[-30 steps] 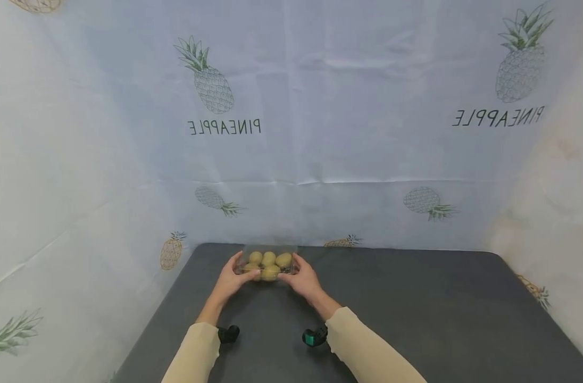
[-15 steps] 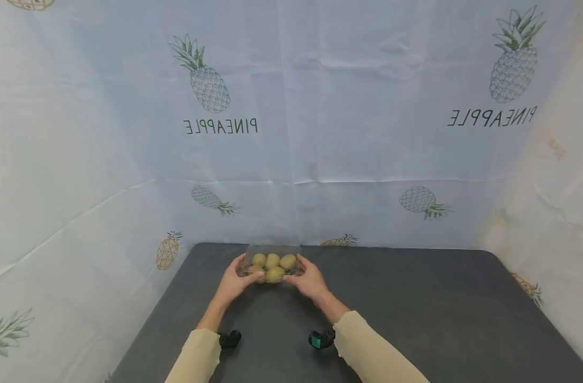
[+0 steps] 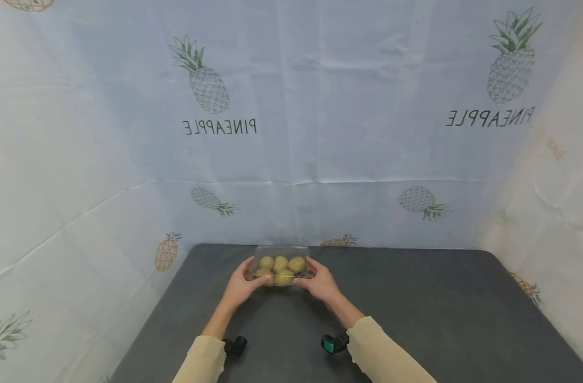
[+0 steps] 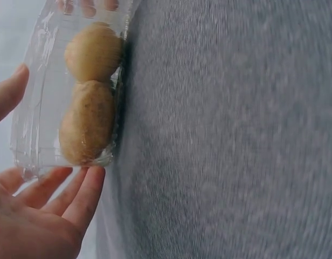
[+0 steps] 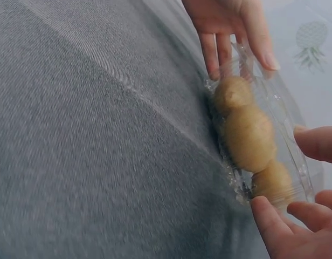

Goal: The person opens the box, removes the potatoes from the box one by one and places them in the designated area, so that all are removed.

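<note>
A clear plastic clamshell box point(image 3: 281, 268) of several yellow-brown round fruits point(image 3: 282, 264) sits near the far edge of the dark grey table point(image 3: 416, 308). My left hand point(image 3: 241, 284) grips its left end and my right hand point(image 3: 322, 282) grips its right end. In the left wrist view the box point(image 4: 45, 81) lies between the thumb and fingers of my left hand point(image 4: 42, 216), with two fruits point(image 4: 88, 129) showing through the plastic. In the right wrist view my right hand point(image 5: 301, 226) pinches the near end of the box point(image 5: 287, 124), and the left hand point(image 5: 230, 27) holds the far end.
A white cloth printed with pineapples point(image 3: 291, 133) hangs close behind the table and wraps both sides. Small black cameras sit on my wrists point(image 3: 235, 346) point(image 3: 333, 343). Bare table top stretches to the right and toward me.
Both hands and the box have shifted a little to the right and slightly nearer to me. The grip on both ends looks the same.
</note>
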A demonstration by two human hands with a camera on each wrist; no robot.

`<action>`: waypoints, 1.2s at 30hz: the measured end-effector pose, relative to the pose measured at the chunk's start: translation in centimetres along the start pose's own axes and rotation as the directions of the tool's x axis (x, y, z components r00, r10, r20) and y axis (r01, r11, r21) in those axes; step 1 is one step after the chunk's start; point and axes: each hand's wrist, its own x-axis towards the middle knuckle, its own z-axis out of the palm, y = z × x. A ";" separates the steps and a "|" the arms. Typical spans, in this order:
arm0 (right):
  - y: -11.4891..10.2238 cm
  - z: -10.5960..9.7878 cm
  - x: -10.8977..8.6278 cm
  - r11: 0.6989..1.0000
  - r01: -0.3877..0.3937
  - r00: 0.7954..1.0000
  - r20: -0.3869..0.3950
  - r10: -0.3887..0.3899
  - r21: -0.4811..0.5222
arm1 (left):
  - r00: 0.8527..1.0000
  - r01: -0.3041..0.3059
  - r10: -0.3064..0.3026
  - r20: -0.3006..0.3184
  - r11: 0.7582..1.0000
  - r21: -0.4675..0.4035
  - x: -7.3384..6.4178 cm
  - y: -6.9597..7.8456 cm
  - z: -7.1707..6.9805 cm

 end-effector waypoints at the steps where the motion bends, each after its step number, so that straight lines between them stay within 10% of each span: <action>1: 0.0 -0.2 -0.1 1.000 -0.001 1.000 0.001 0.001 -0.002 | 1.000 0.000 0.000 0.000 1.000 0.004 0.0 0.1 0.1; 36: 1.2 -8.3 -3.3 0.999 -0.030 0.999 -0.031 0.029 -0.023 | 0.988 -0.081 0.086 0.126 0.996 -0.045 -0.4 3.4 6.1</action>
